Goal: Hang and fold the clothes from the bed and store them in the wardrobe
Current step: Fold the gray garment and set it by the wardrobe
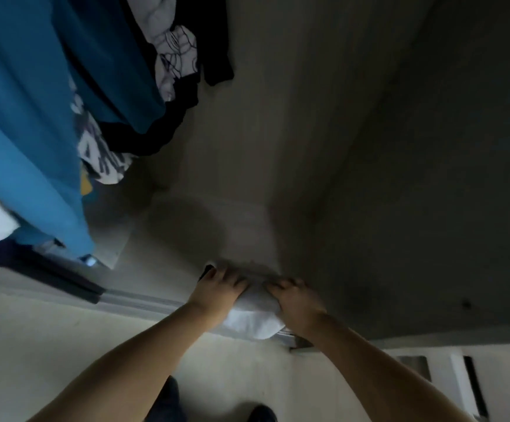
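A folded white garment [255,318] lies at the front edge of the dim wardrobe floor [247,184]. My left hand [217,289] rests on its left end, fingers spread and bent over the cloth. On its right end my right hand [296,303] grips the fabric with curled fingers. Both forearms reach in from the bottom of the view. The far part of the garment fades into shadow.
Hanging clothes fill the upper left: blue garments [28,111], a black one [144,138] and white patterned ones [177,56]. The wardrobe's sliding track [144,300] runs along the front. Pale floor [34,345] lies below, with my dark shoes [261,414] at the bottom.
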### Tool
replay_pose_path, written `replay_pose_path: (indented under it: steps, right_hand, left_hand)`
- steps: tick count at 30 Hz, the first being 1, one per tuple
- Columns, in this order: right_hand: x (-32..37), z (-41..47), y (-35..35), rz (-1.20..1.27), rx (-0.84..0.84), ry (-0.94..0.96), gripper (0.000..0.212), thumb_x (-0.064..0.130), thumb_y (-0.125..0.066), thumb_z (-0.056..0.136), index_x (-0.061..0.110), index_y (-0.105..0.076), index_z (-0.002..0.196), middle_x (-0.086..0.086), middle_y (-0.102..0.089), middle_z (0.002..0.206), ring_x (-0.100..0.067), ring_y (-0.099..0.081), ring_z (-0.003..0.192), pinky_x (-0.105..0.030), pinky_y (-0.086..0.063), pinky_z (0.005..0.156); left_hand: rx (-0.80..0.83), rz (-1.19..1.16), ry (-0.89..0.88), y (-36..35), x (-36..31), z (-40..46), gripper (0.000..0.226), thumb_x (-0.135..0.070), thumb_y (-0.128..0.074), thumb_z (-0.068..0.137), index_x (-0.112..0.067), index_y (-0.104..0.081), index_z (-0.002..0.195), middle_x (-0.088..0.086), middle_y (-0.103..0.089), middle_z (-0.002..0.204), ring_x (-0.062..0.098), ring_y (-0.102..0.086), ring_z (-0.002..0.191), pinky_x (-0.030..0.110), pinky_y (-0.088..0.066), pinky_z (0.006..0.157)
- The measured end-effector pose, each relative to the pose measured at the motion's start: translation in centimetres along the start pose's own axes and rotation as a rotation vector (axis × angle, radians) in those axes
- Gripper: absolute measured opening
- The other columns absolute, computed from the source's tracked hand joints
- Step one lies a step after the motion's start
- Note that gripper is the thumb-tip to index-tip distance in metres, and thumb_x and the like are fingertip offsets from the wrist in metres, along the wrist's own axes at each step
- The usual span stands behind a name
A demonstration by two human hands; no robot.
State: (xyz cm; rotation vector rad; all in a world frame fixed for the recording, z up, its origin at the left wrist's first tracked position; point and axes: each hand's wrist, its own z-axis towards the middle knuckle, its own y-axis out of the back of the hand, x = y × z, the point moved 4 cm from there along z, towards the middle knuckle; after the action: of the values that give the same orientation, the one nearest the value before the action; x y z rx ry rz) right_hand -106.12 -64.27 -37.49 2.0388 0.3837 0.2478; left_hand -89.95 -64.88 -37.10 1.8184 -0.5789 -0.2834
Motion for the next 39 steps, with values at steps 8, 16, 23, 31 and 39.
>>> replay_pose_path:
  steps: [8, 16, 23, 31, 39]
  right_hand:
    - [-6.5, 14.9, -11.1, 0.058, -0.024, -0.095, 0.081, 0.028, -0.069, 0.079, 0.027, -0.027, 0.148, -0.003, -0.044, 0.139, -0.028, -0.046, 0.12, -0.035, -0.044, 0.099]
    - [-15.8, 25.0, -15.2, -0.08, -0.342, -0.233, 0.071, 0.032, -0.051, 0.095, 0.035, -0.011, 0.153, 0.001, -0.033, 0.149, -0.028, -0.032, 0.132, -0.036, -0.04, 0.101]
    - [-16.3, 26.4, -25.1, -0.088, -0.317, -0.28, 0.062, 0.017, -0.013, 0.092, 0.033, -0.017, 0.153, -0.002, -0.035, 0.149, -0.028, -0.033, 0.133, -0.037, -0.037, 0.104]
    - [-13.7, 23.4, -32.7, -0.188, -0.223, -0.286, 0.075, 0.03, -0.086, 0.058, 0.027, -0.062, 0.128, -0.012, -0.061, 0.13, -0.039, -0.057, 0.119, -0.045, -0.053, 0.092]
    - [-13.8, 24.0, -33.5, -0.041, 0.195, -0.299, 0.081, 0.032, -0.054, 0.09, 0.024, -0.005, 0.154, -0.011, 0.002, 0.161, -0.039, 0.003, 0.146, -0.056, -0.011, 0.117]
  left_hand:
    - [-0.023, 0.034, -0.09, -13.3, 1.7, 17.4, 0.047, -0.016, -0.038, 0.097, -0.02, -0.033, 0.143, 0.011, -0.04, 0.141, 0.035, -0.034, 0.131, 0.044, -0.033, 0.105]
    - [-0.294, 0.02, -0.005, -17.7, 1.1, 30.7, 0.047, -0.016, -0.035, 0.098, -0.02, -0.029, 0.145, 0.009, -0.037, 0.144, 0.034, -0.035, 0.127, 0.048, -0.026, 0.106]
    - [-0.304, 0.045, -0.011, -27.5, -2.8, 32.7, 0.053, -0.019, -0.03, 0.086, -0.025, -0.054, 0.133, 0.005, -0.055, 0.131, 0.034, -0.051, 0.12, 0.064, -0.031, 0.101]
    - [-0.252, -0.017, -0.144, -35.3, -6.9, 29.2, 0.057, -0.024, -0.063, 0.07, -0.019, -0.064, 0.126, 0.009, -0.056, 0.135, 0.038, -0.05, 0.125, 0.07, -0.04, 0.09]
    - [0.117, -0.119, -0.171, -35.7, -6.1, 29.2, 0.088, -0.042, -0.054, 0.086, -0.026, 0.0, 0.153, 0.004, 0.017, 0.16, 0.028, 0.023, 0.144, 0.062, 0.008, 0.11]
